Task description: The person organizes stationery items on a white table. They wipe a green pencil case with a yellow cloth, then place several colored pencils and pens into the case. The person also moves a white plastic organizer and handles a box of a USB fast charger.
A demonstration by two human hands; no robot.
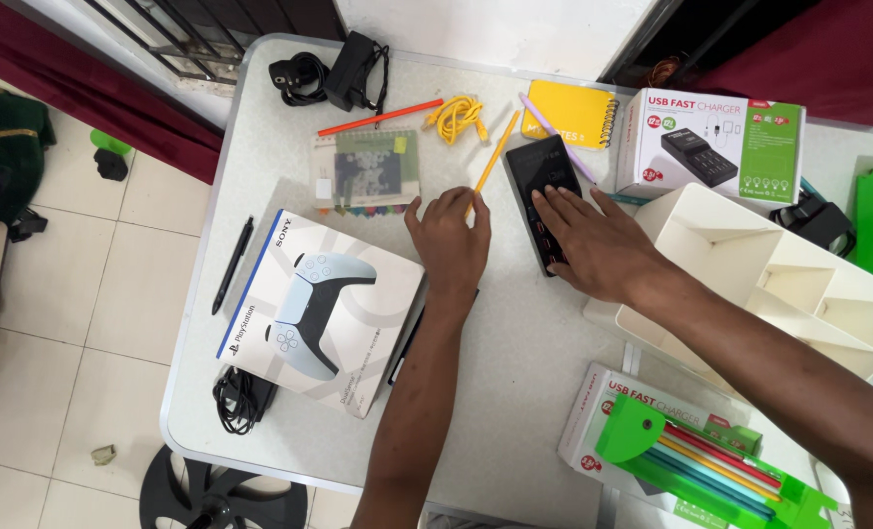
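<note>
- My left hand (449,240) rests on the worktop (515,353), fingers curled, the tips pinching the lower end of a yellow pencil (492,160) that slants up and away from me.
- My right hand (593,245) lies flat, fingers spread, pressed on the lower part of a black charging block (542,176) just right of the pencil.
- I see a white game-controller box (324,309) left of my left wrist, and a small patterned notepad (368,173) above it.
- A white desk organiser (750,264) stands beside my right forearm; a yellow spiral notebook (573,110) lies beyond the block.
</note>
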